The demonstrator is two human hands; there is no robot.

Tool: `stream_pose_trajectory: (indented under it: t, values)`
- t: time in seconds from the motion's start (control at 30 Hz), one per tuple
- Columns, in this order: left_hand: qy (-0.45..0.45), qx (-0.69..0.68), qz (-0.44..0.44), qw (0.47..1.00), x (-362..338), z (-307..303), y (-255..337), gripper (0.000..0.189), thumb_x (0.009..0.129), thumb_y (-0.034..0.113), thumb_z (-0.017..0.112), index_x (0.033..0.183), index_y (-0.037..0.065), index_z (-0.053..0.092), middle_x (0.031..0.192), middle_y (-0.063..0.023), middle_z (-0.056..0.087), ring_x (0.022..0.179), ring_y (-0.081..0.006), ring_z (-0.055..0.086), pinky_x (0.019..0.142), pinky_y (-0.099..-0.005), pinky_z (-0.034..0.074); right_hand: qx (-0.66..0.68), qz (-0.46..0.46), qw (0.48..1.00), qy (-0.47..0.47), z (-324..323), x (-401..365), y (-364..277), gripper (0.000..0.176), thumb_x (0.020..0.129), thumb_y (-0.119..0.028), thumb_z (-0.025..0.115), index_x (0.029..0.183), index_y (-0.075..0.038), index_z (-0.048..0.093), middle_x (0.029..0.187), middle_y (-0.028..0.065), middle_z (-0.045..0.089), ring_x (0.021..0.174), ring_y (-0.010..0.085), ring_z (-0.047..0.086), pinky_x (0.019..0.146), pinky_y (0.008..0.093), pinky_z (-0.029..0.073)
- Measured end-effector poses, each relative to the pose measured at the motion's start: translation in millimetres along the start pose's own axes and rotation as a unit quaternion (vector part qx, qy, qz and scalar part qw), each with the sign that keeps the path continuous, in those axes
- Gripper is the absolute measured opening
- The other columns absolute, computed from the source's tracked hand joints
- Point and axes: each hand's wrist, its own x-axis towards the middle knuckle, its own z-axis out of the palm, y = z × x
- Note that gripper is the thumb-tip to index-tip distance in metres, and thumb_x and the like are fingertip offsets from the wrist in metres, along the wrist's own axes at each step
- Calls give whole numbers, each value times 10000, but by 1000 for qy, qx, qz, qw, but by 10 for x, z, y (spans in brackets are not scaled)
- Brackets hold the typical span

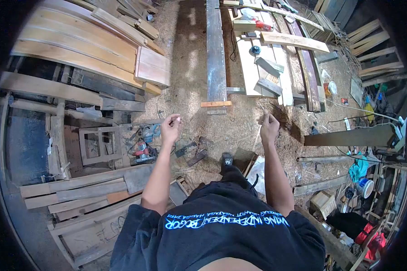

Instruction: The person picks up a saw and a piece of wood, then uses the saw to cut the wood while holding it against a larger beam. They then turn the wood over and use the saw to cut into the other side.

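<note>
Single cam, worn on my head. It's looking forward and steeply down past my shirt [226, 226], taking in both my forearms close up, workshop floor [190, 58] farther off.

Ahead, between your left fingers [172, 122] and right fingers [269, 123], the long grey plank [216, 54] runs off the top edge, while below them your shirt [226, 241] hides most of your legs [234, 176].

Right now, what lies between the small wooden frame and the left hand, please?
In the head view, a blue power tool and a red power tool lie between the small wooden frame and the left hand.
</note>
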Motion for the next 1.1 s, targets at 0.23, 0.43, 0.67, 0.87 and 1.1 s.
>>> stream_pose_trajectory:
  t: [0.23,0.43,0.67,0.87,1.1]
  values:
    - [29,120,67,990,433,23,351,290,1008,115,656,1285,44,703,1247,-152,734,1165,-237,692,1023,-353,520,-84,-80,991,-65,151,531,-44,399,1035,-265,653,1326,7,684,1270,257,712,1222,330,680,1058,396,500]
    - [33,237,148,960,950,-150,408,347,996,156,657,1333,84,688,1424,-211,628,1373,-383,545,1188,-453,386,-153,-166,968,-106,639,837,-189,473,1031,-258,655,1429,-9,600,1448,252,602,1385,376,552,1158,423,421]
    - [20,255,165,952,1975,-477,263,422,1009,213,658,1410,83,630,1481,-216,576,1405,-414,499,1196,-477,366,-220,-190,943,-162,1667,1293,-606,569,1021,-232,669,1528,-42,496,1577,234,478,1512,398,378,1237,458,314]
    - [67,232,250,938,3694,-830,49,194,970,172,714,1025,-11,748,1229,-216,714,1192,-382,648,1048,-454,499,-230,-231,942,-79,2941,1915,-961,345,1026,-118,627,1354,-14,642,1502,199,572,1460,412,456,1191,468,386]
    - [4,239,251,938,5157,-1500,598,141,917,111,743,1038,44,717,1260,-158,706,1204,-344,646,1052,-438,497,-226,-209,952,-6,4168,2438,-1682,149,978,-138,709,1031,2,700,1313,199,695,1342,405,581,1114,467,457]
